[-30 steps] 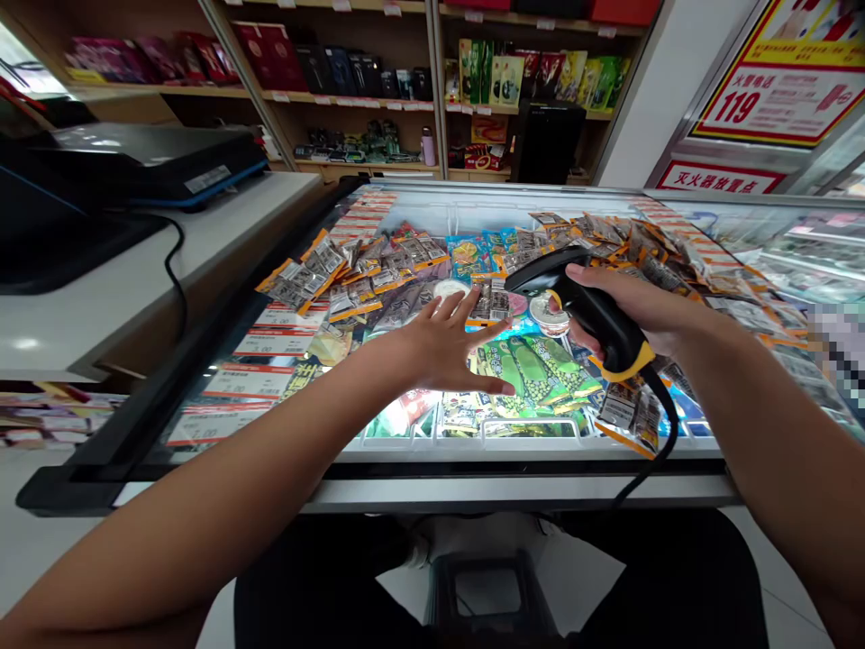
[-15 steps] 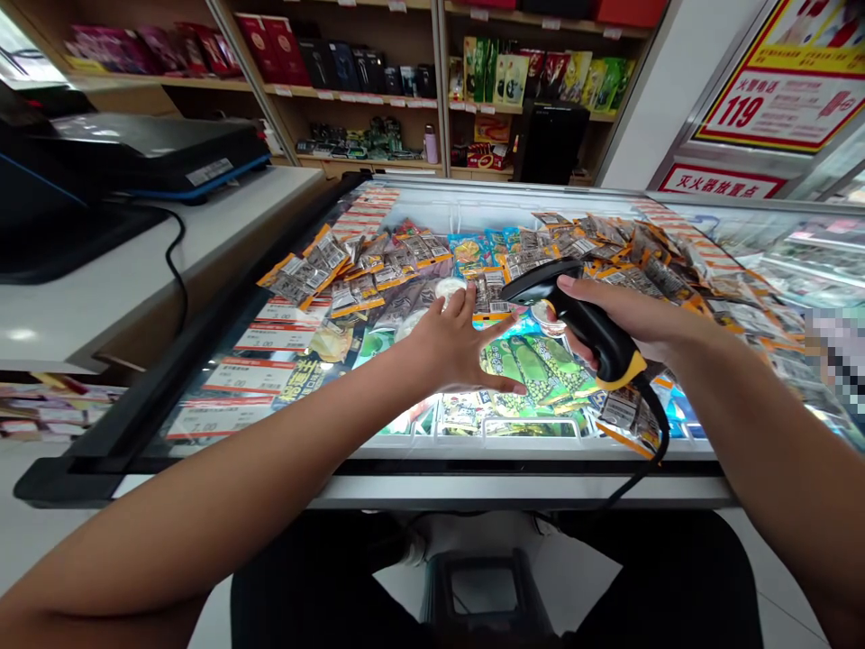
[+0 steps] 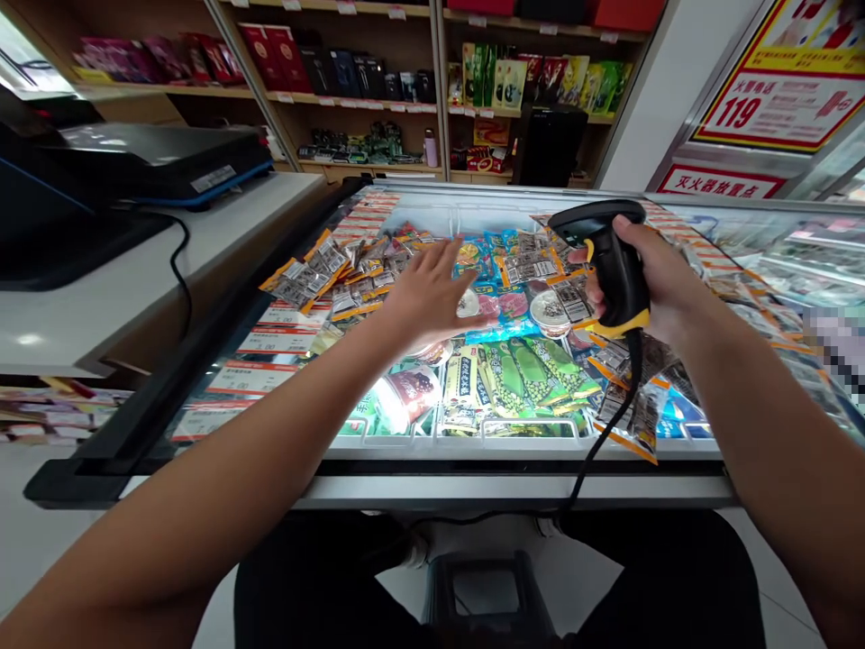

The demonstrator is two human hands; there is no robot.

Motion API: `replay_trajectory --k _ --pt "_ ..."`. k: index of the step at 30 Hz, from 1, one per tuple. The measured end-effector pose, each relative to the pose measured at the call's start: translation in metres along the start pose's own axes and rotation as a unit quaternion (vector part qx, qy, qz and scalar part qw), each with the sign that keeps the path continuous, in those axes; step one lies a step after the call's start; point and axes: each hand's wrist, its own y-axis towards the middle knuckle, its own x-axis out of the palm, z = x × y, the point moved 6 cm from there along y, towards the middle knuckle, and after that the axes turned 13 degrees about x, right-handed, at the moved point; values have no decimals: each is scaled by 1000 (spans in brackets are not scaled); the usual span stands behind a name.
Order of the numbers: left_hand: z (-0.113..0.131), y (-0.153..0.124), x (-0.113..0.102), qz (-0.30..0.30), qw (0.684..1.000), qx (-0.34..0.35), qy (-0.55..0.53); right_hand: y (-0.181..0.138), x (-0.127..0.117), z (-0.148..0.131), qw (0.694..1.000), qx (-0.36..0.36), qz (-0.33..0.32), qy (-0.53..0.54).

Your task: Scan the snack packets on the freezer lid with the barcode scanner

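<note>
A black barcode scanner (image 3: 618, 261) with yellow trim is gripped in my right hand (image 3: 666, 279), raised over the right part of a glass-topped freezer (image 3: 514, 487). Its cord hangs down past the front edge. My left hand (image 3: 436, 297) is open, fingers spread, above the middle of the freezer and holding nothing. Small brown-and-orange packets (image 3: 307, 270) lie scattered on the glass at left and right. Below my left hand are green ice-pop packs (image 3: 533, 370), blue packs (image 3: 500, 306) and a round tub (image 3: 550, 311).
To the left, a white counter (image 3: 270, 212) carries a black scale-like device (image 3: 162, 158). Price labels (image 3: 263, 370) line the freezer's left side. Shelves with boxed and bagged goods (image 3: 368, 72) stand behind. A grey stool-like object (image 3: 479, 595) is between my legs.
My right hand has lifted the scanner up and slightly right, turning it more upright. The left hand has moved a little up and left, uncovering packs beneath. An orange-edged packet near the middle appears shifted.
</note>
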Motion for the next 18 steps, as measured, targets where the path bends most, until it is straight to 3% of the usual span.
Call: replay_trajectory --k 3,7,12,18 --pt "18 19 12 -2 996 82 -36 -3 5 -3 999 -12 -8 -31" --pt "29 30 27 -47 989 111 -89 -9 17 -3 997 -14 -18 -76" --pt "38 20 14 -23 983 161 -82 -9 19 0 998 -1 -40 -40" --pt "54 14 12 -58 985 154 -53 -7 19 8 994 45 -53 -78"
